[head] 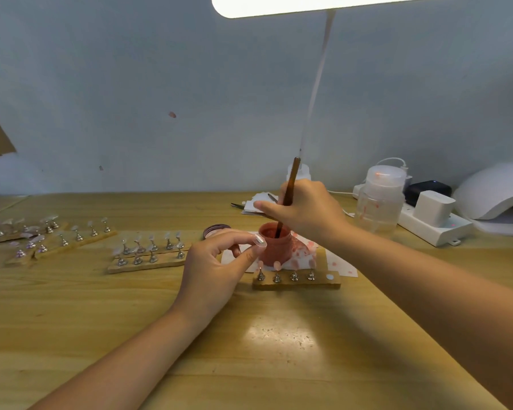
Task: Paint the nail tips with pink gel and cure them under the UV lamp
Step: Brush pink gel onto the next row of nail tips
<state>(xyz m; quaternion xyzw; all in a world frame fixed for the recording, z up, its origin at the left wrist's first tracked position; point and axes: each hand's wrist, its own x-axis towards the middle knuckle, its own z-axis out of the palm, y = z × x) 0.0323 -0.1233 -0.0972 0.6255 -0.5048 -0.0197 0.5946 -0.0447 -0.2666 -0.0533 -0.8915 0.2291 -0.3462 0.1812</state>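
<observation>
My right hand (305, 210) grips a brown brush (288, 190) upright, its tip dipped into the open pink gel jar (274, 247) at the table's middle. My left hand (216, 264) pinches a clear nail tip (259, 240) on its small stand just left of the jar. In front of the jar lies a wooden strip (296, 282) with several metal stands, some bearing pink tips. The white UV lamp (492, 192) sits at the far right.
Several more wooden strips with clear tips (148, 253) lie to the left. The jar's lid (215, 230) rests behind my left hand. A clear bottle (381, 199), a power strip (436, 223) with plugs, and stained paper (338, 266) occupy the right.
</observation>
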